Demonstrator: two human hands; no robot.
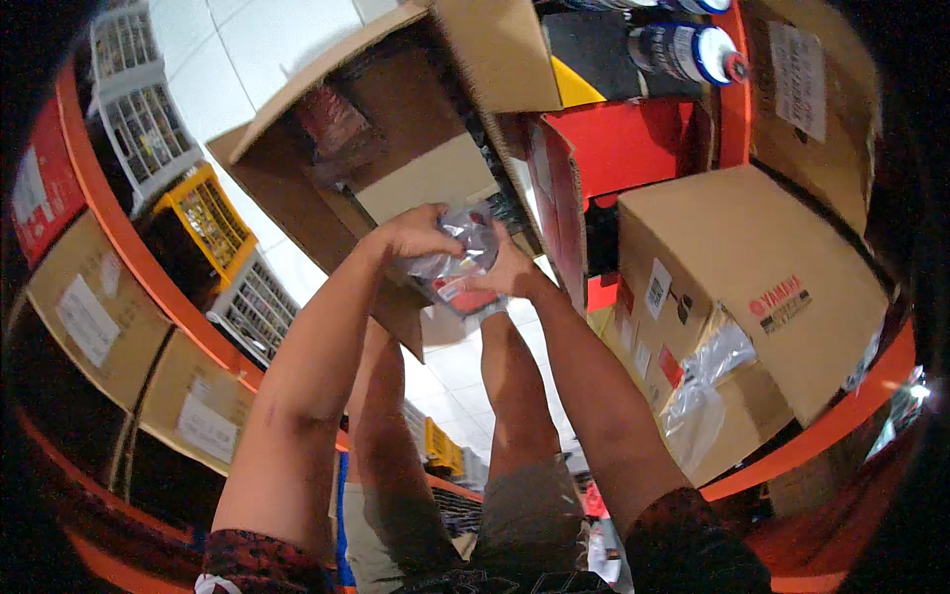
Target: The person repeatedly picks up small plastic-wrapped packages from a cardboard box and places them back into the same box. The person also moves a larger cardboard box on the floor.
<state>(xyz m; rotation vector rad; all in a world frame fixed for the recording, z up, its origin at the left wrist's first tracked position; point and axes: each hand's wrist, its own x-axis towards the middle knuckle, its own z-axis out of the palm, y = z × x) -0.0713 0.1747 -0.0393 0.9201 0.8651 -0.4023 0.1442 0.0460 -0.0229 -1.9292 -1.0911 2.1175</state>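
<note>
Between both hands I hold a clear plastic packet [469, 245] with dark and red contents and a small label. My left hand [415, 236] grips its left side, and my right hand [513, 266] grips the right side. Just beyond my hands is a large open cardboard box [415, 163], its flaps spread. A red plastic-wrapped packet [332, 122] lies inside it, along with a lighter piece of cardboard. Dark packets show at the box's right inner side. What exactly the held packet contains is hard to tell through the glare.
Orange shelf beams [141, 252] run along the left, with cardboard boxes [100, 312] behind. Plastic crates [211, 226] line the tiled floor [256, 48]. On the right are a Yamaha carton [749, 289], a red box [631, 145] and bottles [683, 53]. Clear plastic wrap [701, 379] hangs from a carton.
</note>
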